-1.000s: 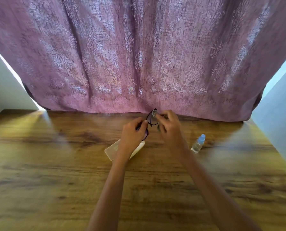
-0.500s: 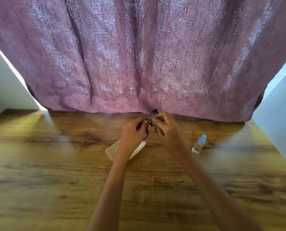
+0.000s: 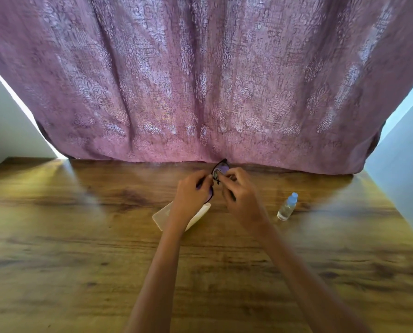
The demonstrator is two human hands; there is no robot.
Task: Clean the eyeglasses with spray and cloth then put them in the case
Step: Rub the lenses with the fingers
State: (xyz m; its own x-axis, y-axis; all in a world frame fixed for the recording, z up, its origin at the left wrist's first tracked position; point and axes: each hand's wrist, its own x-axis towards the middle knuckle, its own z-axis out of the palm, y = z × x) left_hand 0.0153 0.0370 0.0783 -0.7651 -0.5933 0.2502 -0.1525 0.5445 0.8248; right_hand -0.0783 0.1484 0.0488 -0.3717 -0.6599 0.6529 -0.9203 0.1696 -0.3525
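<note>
Compared with one second ago, the right hand point(image 3: 239, 193) has closed more tightly over the upper lens of the eyeglasses point(image 3: 218, 173), and its fingertips now cover part of the glass that was open before. The frame also stands a little more upright. I judge from this that the wiping of the lenses is going on, so the task is in its middle part; putting the glasses into the case is not yet done.

The left hand point(image 3: 192, 192) grasps the lower part of the frame, its fingers curled around it. The right hand pinches the upper lens. Whether a cloth is between its fingers I cannot tell; something pale shows at the lens, but it is too small.

The eyeglasses are held in the air above the far middle part of the tabletop point(image 3: 80, 248), near the curtain point(image 3: 200, 80). They have a thin dark frame and a lens that looks violet here.

The pale case point(image 3: 162, 216) lies on the tabletop under the left wrist. The small spray bottle point(image 3: 287, 207) stands upright toward the right edge, apart from both hands.
</note>
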